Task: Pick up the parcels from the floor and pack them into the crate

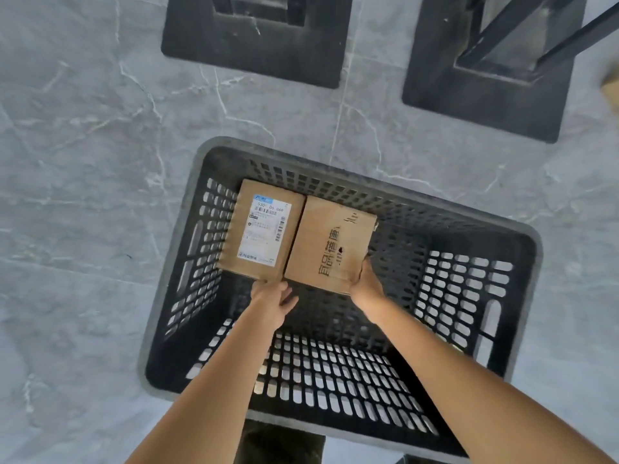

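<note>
Head view | labelled parcel and printed parcel touch side by side, crate far-left corner | right grip clasps printed parcel's near-right corner, fingertips hidden | left grip loose at labelled parcel's near edge, hold unclear | cardboard cut off at right edge

**Stock on view, by count**

We count one black crate. We list two cardboard parcels: the labelled parcel and the printed parcel. We log one white shipping label. We record two hands: left hand, right hand. We note two black square bases.
</note>
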`<state>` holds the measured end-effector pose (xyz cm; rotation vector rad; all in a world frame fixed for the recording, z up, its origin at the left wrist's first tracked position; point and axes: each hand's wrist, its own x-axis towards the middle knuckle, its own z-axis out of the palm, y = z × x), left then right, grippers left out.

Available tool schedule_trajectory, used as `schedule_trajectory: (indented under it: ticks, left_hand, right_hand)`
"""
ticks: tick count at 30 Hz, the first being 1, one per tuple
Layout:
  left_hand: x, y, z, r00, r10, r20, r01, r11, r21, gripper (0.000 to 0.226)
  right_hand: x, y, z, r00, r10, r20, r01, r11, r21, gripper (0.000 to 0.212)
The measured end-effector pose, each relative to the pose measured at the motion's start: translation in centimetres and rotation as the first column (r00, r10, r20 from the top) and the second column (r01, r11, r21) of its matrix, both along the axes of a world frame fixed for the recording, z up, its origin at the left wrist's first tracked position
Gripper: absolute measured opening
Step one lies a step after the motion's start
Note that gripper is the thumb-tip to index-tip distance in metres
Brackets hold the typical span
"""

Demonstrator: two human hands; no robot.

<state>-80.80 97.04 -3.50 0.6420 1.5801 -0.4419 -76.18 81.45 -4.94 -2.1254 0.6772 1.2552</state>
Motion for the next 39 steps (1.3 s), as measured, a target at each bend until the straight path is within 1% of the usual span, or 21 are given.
schedule_trajectory:
  ticks: [3, 5, 7, 9, 11, 13, 15, 17, 20, 21, 22, 24, 26, 28, 31, 33, 35, 37, 39]
  left_hand:
    - [-0.9, 0.3, -0.4, 0.997, -0.077, 0.002, 0.077, 0.997, 0.007, 0.045]
    - [-1.2, 0.0, -0.7, 0.997, -0.063, 0.047, 0.063, 0.998, 0.006, 0.049]
    - [-1.2, -0.4, -0.7, 0.996, -0.07, 0.062, 0.071, 0.998, 0.001, 0.054]
    - [-0.9, -0.7, -0.2, 0.994, -0.1, 0.043, 0.101, 0.995, 0.0, 0.056]
    - [-0.3, -0.5, 0.5, 0.987, -0.163, -0.013, 0.163, 0.987, 0.012, 0.051]
    - [0.6, 0.1, 1.9, 0.963, -0.254, -0.089, 0.259, 0.964, 0.056, 0.042]
    - [1.3, 0.6, 3.4, 0.921, -0.377, -0.092, 0.387, 0.912, 0.136, 0.04]
    - [1.9, 0.7, 5.6, 0.858, -0.507, -0.086, 0.51, 0.82, 0.258, 0.039]
    - [3.1, 0.1, 10.7, 0.774, -0.63, -0.071, 0.6, 0.692, 0.401, 0.037]
    - [3.6, 0.0, 12.8, 0.721, -0.69, -0.07, 0.64, 0.624, 0.448, 0.037]
    - [4.3, 0.0, 15.1, 0.65, -0.757, -0.073, 0.68, 0.536, 0.5, 0.036]
    - [6.1, 0.5, 20.3, 0.527, -0.847, -0.074, 0.68, 0.367, 0.635, 0.027]
    - [8.2, 1.2, 26.0, 0.452, -0.888, -0.082, 0.599, 0.234, 0.766, 0.021]
    - [10.5, 1.9, 32.3, 0.398, -0.912, -0.1, 0.487, 0.117, 0.865, 0.023]
    - [13.8, 2.4, 41.6, 0.319, -0.936, -0.15, 0.312, -0.046, 0.949, 0.022]
    - [15.1, 2.1, 47.9, 0.297, -0.937, -0.184, 0.225, -0.118, 0.967, 0.02]
    - [15.7, 1.4, 54.0, 0.261, -0.94, -0.22, 0.142, -0.188, 0.972, 0.019]
    - [15.8, 0.3, 60.0, 0.226, -0.941, -0.25, 0.063, -0.242, 0.968, 0.021]
    - [15.3, -1.1, 65.8, 0.198, -0.942, -0.272, -0.01, -0.28, 0.96, 0.022]
  right_hand:
    - [1.4, -0.2, 0.1, 0.953, 0.255, -0.163, -0.272, 0.958, -0.089, 0.083]
    - [2.3, -0.3, 0.2, 0.911, 0.357, -0.208, -0.385, 0.916, -0.114, 0.084]
    - [2.7, -0.4, 0.4, 0.879, 0.422, -0.221, -0.455, 0.882, -0.125, 0.081]
    - [2.5, -0.4, 1.0, 0.868, 0.454, -0.202, -0.486, 0.861, -0.15, 0.08]
    - [2.3, -0.4, 1.8, 0.887, 0.427, -0.176, -0.455, 0.872, -0.179, 0.08]
    - [2.3, -0.2, 3.3, 0.902, 0.409, -0.139, -0.431, 0.879, -0.205, 0.076]
    - [2.7, 0.4, 5.7, 0.896, 0.438, -0.07, -0.442, 0.872, -0.21, 0.069]
    - [3.2, 1.4, 8.6, 0.88, 0.471, 0.065, -0.455, 0.874, -0.172, 0.056]
    - [4.3, 2.9, 14.0, 0.833, 0.498, 0.24, -0.485, 0.867, -0.114, 0.045]
    - [4.6, 3.3, 16.0, 0.834, 0.473, 0.285, -0.469, 0.879, -0.087, 0.044]
    - [5.1, 3.6, 18.2, 0.836, 0.44, 0.328, -0.447, 0.892, -0.057, 0.042]
    - [6.3, 4.3, 23.1, 0.814, 0.396, 0.426, -0.431, 0.902, -0.015, 0.038]
    - [7.7, 5.2, 28.4, 0.773, 0.349, 0.531, -0.428, 0.903, 0.03, 0.031]
    - [9.4, 5.9, 34.1, 0.724, 0.296, 0.623, -0.416, 0.908, 0.051, 0.025]
    - [11.7, 6.3, 43.0, 0.625, 0.226, 0.747, -0.386, 0.921, 0.044, 0.021]
    - [12.7, 5.7, 49.0, 0.567, 0.17, 0.806, -0.359, 0.932, 0.056, 0.02]
    - [13.0, 4.5, 54.9, 0.502, 0.138, 0.854, -0.356, 0.933, 0.058, 0.025]
    - [12.8, 2.9, 60.6, 0.439, 0.149, 0.886, -0.37, 0.929, 0.027, 0.032]
    - [12.1, 0.8, 66.3, 0.39, 0.166, 0.906, -0.371, 0.929, -0.01, 0.035]
